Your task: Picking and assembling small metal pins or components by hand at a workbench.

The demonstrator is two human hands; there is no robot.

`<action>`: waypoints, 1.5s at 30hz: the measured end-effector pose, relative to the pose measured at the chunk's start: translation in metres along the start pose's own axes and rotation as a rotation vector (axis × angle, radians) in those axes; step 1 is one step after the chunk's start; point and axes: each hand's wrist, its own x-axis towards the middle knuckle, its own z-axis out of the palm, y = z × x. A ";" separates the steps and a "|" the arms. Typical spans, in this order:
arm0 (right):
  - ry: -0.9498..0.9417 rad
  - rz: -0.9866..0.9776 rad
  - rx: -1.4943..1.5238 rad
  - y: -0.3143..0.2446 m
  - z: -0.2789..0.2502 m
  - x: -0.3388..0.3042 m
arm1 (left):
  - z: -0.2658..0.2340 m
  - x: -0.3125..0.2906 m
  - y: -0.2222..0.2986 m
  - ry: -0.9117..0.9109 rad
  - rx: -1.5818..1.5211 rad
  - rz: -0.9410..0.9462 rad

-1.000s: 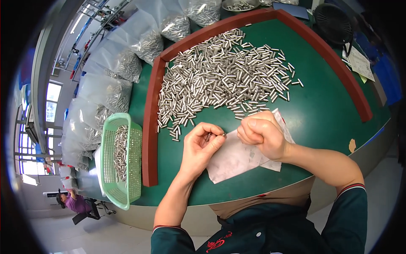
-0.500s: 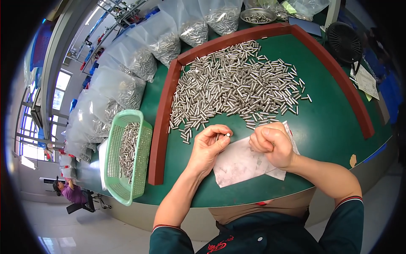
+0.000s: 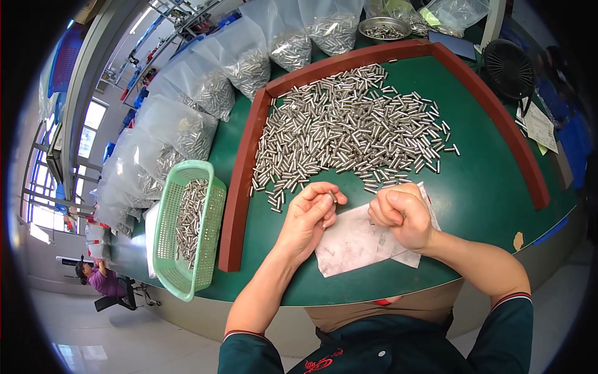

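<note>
- Turned since the earlier frame: one metal pin [image 3: 332, 197], its pale end then toward the camera, its side now seeming to show more, with the left thumb shifted against it.
- Left hand [image 3: 305, 221], one: thumb and forefinger pinching the pin at their tips; remaining fingers curled loosely below.
- Right hand [image 3: 408, 218], one: little changed; fingers folded into a fist. Whether anything lies inside cannot be told.
- Bearing of the change, by judgement: the pin is being rolled or tilted within the fingertips, not set down; attention to this single piece looks unfinished.
- Pin, appearance: short, slim, rod-shaped, greyish, partly covered by the thumb; surface detail too small to judge.
- Loose pins [image 3: 349, 118], a heap: bright silver, lying at all angles on the green tabletop [image 3: 483, 162], the nearest just beyond the fingertips.
- Pale sheet [image 3: 349, 243], stained grey, lying between and below the two sets of fingers.
- Red-brown strip [image 3: 238, 206], left of the left fingers, edging the heap.
- Green basket [image 3: 213, 227], farther left of those fingers, past the strip; similar pins inside.
- Clear bags [image 3: 246, 65], several, well beyond the left fingers, pin-filled.
</note>
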 end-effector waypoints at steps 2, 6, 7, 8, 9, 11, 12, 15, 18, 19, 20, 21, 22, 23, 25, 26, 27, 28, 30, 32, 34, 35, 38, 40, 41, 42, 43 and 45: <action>0.000 0.008 0.007 0.000 0.001 0.000 | 0.001 0.000 0.002 0.009 -0.264 -0.103; 0.005 0.000 0.008 0.000 0.002 0.001 | 0.006 -0.003 0.011 0.065 -0.456 -0.233; 0.011 -0.009 0.007 0.000 0.002 0.001 | -0.001 -0.002 0.007 -0.012 -0.532 -0.220; 0.006 -0.001 0.005 0.000 0.002 0.001 | 0.000 -0.002 0.008 -0.006 -0.539 -0.216; 0.007 0.000 0.012 -0.001 0.002 0.002 | 0.002 -0.002 0.010 0.007 -0.544 -0.227; 0.003 0.008 0.016 -0.001 0.002 0.002 | 0.002 -0.002 0.012 0.001 -0.563 -0.237; -0.012 0.011 0.056 0.000 0.000 0.002 | 0.003 -0.003 0.012 0.004 -0.569 -0.233; -0.024 0.015 0.100 0.001 -0.002 0.003 | 0.004 -0.003 0.013 0.021 -0.554 -0.214; -0.009 0.012 0.090 0.001 -0.002 0.004 | 0.003 -0.002 0.012 0.014 -0.585 -0.217; 0.004 0.008 0.074 0.001 -0.001 0.005 | 0.003 -0.002 0.013 0.025 -0.582 -0.216; -0.001 0.010 0.074 0.001 -0.001 0.005 | 0.003 -0.002 0.013 0.036 -0.579 -0.213; 0.001 0.004 0.074 0.001 0.000 0.005 | -0.001 -0.003 0.014 0.026 -0.567 -0.189; 0.002 -0.003 0.074 0.001 0.000 0.005 | -0.006 -0.005 0.016 0.016 -0.555 -0.165; 0.000 -0.001 0.072 0.002 -0.001 0.005 | -0.010 -0.005 0.018 0.062 -0.452 -0.089; 0.004 -0.007 0.064 0.003 -0.002 0.005 | -0.020 -0.003 0.023 0.163 -0.316 0.047; -0.001 -0.004 0.064 0.003 -0.002 0.005 | -0.022 -0.003 0.027 0.203 -0.228 0.111; 0.002 0.000 0.063 0.002 -0.002 0.005 | -0.026 -0.003 0.030 0.237 -0.126 0.155; 0.006 0.003 0.061 0.002 -0.002 0.005 | -0.030 -0.003 0.032 0.270 -0.025 0.198; 0.005 0.005 0.060 0.001 -0.001 0.005 | -0.030 -0.005 0.039 0.329 0.234 0.196; 0.009 0.006 0.056 0.000 -0.001 0.005 | -0.023 -0.004 0.041 0.410 0.489 0.239; 0.029 0.011 0.055 0.000 -0.002 0.005 | -0.026 -0.005 0.041 0.453 1.094 0.223; 0.021 0.013 0.058 0.000 -0.001 0.005 | -0.028 -0.004 0.037 0.478 1.298 0.387; 0.018 0.015 0.058 0.001 0.000 0.006 | -0.030 -0.002 0.030 0.410 1.374 0.479; 0.037 0.016 0.054 0.001 -0.003 0.006 | -0.019 0.000 0.032 0.473 1.415 0.391; 0.036 0.016 0.054 0.001 -0.002 0.006 | -0.016 -0.001 0.033 0.542 1.460 0.297; 0.029 0.022 0.066 0.000 -0.002 0.006 | -0.020 0.001 0.028 0.543 1.514 0.351; 0.021 0.029 0.078 -0.001 -0.001 0.007 | -0.024 0.003 0.022 0.547 1.521 0.361; 0.020 0.025 0.083 -0.001 -0.002 0.007 | -0.025 0.005 0.018 0.534 1.516 0.368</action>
